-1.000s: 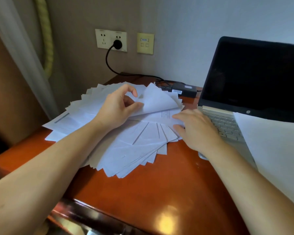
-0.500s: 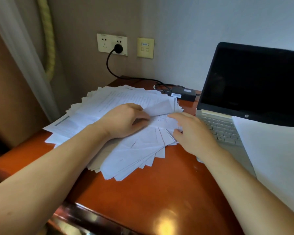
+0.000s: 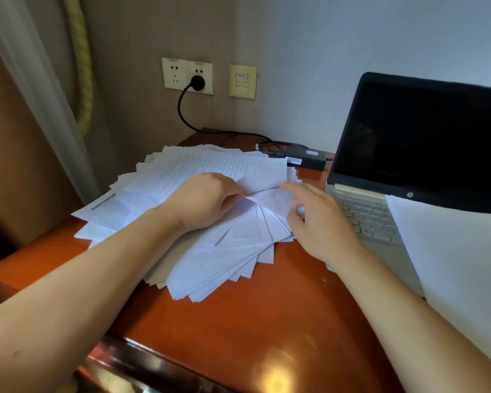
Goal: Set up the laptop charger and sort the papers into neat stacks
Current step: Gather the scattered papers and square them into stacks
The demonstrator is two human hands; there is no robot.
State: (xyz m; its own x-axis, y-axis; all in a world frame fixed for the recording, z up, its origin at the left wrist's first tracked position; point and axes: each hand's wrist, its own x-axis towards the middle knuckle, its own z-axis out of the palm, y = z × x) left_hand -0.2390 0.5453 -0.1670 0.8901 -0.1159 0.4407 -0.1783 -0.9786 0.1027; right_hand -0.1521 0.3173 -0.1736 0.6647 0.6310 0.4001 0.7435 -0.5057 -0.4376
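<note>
papers (image 3: 216, 251) lie fanned in a loose heap on the desk (image 3: 267, 321), toward ten o'clock from its centre, with the laptop (image 3: 420, 143) at three o'clock and one more white sheet (image 3: 451, 251) lying over its keyboard. sorting looks to be the step in hand: the left hand (image 3: 204, 199) has its fingers curled, pinching the edge of a top sheet, while the right hand (image 3: 318, 222) reaches in with fingers relaxed and spread, tips at the heap's three o'clock edge. the charger brick (image 3: 306, 158) sits at twelve o'clock, its plug (image 3: 197, 83) in the wall socket (image 3: 176, 76). the next move probably calls for lifting that sheet free without dragging its neighbours. whether the cord reaches the laptop is hidden behind the screen, the print is too small to read, and the left fingertips are tucked under paper
</note>
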